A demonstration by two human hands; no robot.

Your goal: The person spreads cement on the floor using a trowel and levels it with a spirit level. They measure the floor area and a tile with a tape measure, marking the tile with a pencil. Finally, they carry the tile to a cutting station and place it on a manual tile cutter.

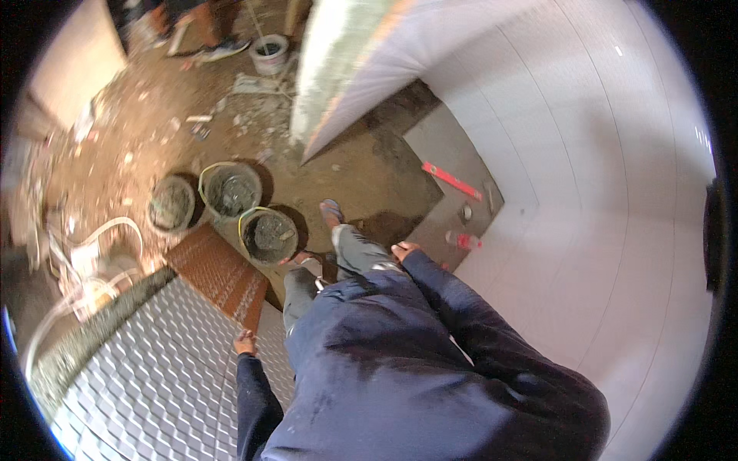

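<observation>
My left hand (245, 343) is closed at the near corner of a brown tile (223, 269), whose ribbed face is turned up. The tile leans over a low wall faced with grey-and-white patterned tiles (154, 369). My right hand (403, 250) hangs beside my right thigh with its fingers curled; what they hold, if anything, is hidden. Beyond the brown tile stand three buckets of wet grey mortar: one (269, 235) close to my feet, one (231, 190) behind it, and one (172, 203) at the left.
Grey floor tiles (442, 142) at the right carry a red spirit level (452, 180), a roll of tape (467, 212) and a pink-labelled bottle (463, 240). A white-panelled wall (584, 192) rises there. Another person's legs (204, 27) and a white bucket (268, 54) are at the far left.
</observation>
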